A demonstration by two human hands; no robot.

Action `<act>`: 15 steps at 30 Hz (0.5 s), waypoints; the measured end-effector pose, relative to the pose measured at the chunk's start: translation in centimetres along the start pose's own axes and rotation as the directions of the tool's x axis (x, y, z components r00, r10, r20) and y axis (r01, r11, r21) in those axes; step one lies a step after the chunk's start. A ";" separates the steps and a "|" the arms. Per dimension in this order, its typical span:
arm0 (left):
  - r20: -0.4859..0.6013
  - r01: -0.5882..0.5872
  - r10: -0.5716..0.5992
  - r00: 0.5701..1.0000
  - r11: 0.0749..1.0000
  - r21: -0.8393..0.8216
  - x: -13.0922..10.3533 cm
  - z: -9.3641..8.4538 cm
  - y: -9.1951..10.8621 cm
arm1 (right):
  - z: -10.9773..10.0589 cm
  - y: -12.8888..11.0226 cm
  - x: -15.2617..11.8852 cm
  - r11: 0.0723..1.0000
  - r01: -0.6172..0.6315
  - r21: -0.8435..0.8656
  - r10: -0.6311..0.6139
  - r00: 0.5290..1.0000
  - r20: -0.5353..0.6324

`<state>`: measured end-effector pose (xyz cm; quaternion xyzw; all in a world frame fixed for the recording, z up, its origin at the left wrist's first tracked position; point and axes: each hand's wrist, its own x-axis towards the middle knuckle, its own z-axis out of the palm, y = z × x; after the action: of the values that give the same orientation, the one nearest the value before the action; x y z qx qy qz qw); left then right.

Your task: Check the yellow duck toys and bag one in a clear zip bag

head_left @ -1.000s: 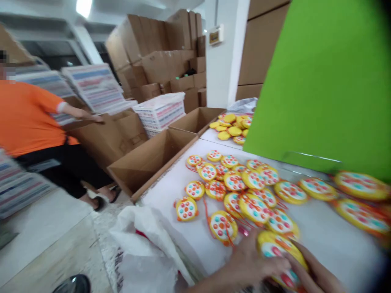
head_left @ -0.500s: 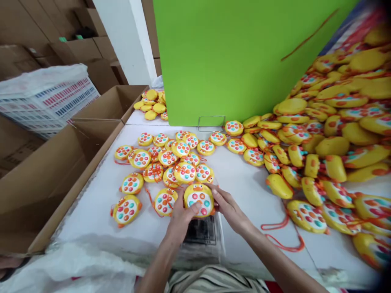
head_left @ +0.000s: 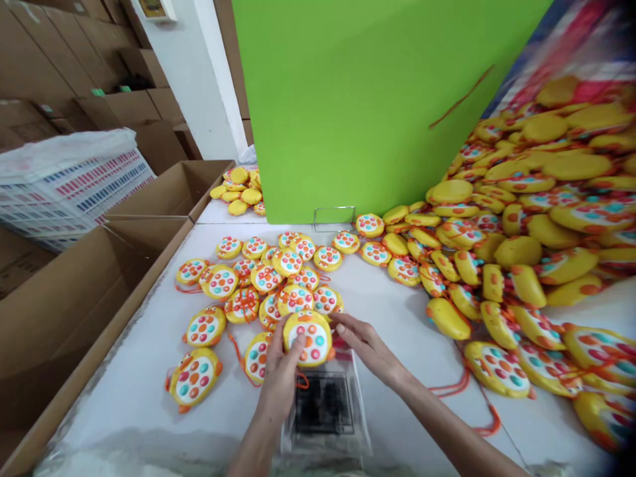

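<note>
A yellow duck-shaped toy (head_left: 309, 339) with a white front and coloured round buttons is in my left hand (head_left: 282, 368), thumb pressed on its front. Its orange beak and eyes point away from me. My right hand (head_left: 366, 343) is just right of the toy, fingers stretched out with their tips near its upper right edge; whether they touch it I cannot tell. An orange cord (head_left: 302, 380) hangs below the toy. Under the hands lies a clear plastic piece with a dark rectangle (head_left: 324, 403). Several similar toys (head_left: 266, 276) lie face up just beyond.
A large heap of toys (head_left: 511, 248) covers the right side of the white table (head_left: 134, 391). A green panel (head_left: 358, 106) stands at the back, with a wire stand (head_left: 334, 217) at its foot. Open cardboard boxes (head_left: 94, 285) line the left edge.
The view has tilted up and shifted slightly right. My left hand still holds the toy. My right hand has drawn a little away from the toy's side, uncovering more of the dark rectangle below.
</note>
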<state>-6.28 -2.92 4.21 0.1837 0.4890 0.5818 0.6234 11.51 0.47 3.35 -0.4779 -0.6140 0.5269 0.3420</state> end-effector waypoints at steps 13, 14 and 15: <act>-0.046 0.130 -0.148 0.988 0.951 -0.281 4.1 -1.1 2.9 | -7.8 4.4 14.7 0.734 -0.032 -0.678 -0.255 0.913 -0.318; -0.050 0.137 -0.155 0.987 0.956 -0.259 4.1 -1.3 2.6 | -8.2 4.2 15.7 0.705 -0.051 -0.707 -0.257 0.911 -0.322; -0.051 0.140 -0.156 0.986 0.961 -0.240 4.1 -1.6 2.4 | -8.7 4.0 16.7 0.675 -0.068 -0.734 -0.255 0.913 -0.318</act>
<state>-9.49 0.85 3.76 0.0511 0.4505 0.5934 0.6651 15.28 19.02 -0.15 -0.6374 -0.7146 0.1107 0.2660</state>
